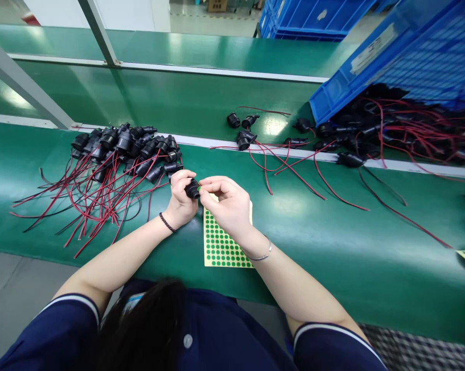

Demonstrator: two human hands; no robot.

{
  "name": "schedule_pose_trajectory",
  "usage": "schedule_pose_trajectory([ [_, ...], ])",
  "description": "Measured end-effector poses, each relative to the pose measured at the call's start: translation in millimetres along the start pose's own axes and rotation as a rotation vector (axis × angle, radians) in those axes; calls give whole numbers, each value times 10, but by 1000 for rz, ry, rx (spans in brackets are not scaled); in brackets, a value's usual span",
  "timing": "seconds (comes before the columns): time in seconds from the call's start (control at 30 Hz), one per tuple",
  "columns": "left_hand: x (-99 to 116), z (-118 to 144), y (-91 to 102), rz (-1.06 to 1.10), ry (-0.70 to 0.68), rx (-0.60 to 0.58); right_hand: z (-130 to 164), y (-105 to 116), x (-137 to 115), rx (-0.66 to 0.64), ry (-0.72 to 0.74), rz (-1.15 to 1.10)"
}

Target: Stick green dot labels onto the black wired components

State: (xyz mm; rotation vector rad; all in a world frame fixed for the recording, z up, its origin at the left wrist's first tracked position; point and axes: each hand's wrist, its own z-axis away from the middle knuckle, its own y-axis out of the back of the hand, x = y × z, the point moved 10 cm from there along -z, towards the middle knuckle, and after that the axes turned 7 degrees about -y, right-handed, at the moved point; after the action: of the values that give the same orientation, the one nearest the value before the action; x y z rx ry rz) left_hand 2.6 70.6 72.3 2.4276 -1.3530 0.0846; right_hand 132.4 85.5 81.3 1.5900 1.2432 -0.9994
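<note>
Clock directions here run from the black fitting at the centre of the work. The left hand has its fingers curled around that fitting, holding it just above the green bench. At 3 o'clock, the right hand has thumb and forefinger pinched together on a small green dot right at the fitting's end; the fingertips hide much of it, so whether the dot touches the fitting is hard to tell. At 5 o'clock, partly under the right hand, lies a pale sheet with rows of green dots.

At 10 o'clock sits a heap of black fittings, their red and black wires trailing towards 9 o'clock. Between 1 and 2 o'clock lie a few loose fittings. A tilted blue crate stands at 2 o'clock, with more wired fittings at its mouth.
</note>
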Motion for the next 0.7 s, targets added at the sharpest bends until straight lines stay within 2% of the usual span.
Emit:
schedule_pose_trajectory([
  [0.1,-17,0,-2,-6,26,-1,3,-11,20,-3,-7,-17],
  [0.27,-118,35,-7,77,182,9,8,-55,10,-52,19,-17],
  [0.37,-128,51,-17,127,217,8,10,-34,-11,-45,24,-9],
  [0.5,-94,33,-13,111,169,3,15,-6,-74,-34,47,75],
  [0.7,-26,-25,30,53,31,10,42,18,-279,-7,195,160],
])
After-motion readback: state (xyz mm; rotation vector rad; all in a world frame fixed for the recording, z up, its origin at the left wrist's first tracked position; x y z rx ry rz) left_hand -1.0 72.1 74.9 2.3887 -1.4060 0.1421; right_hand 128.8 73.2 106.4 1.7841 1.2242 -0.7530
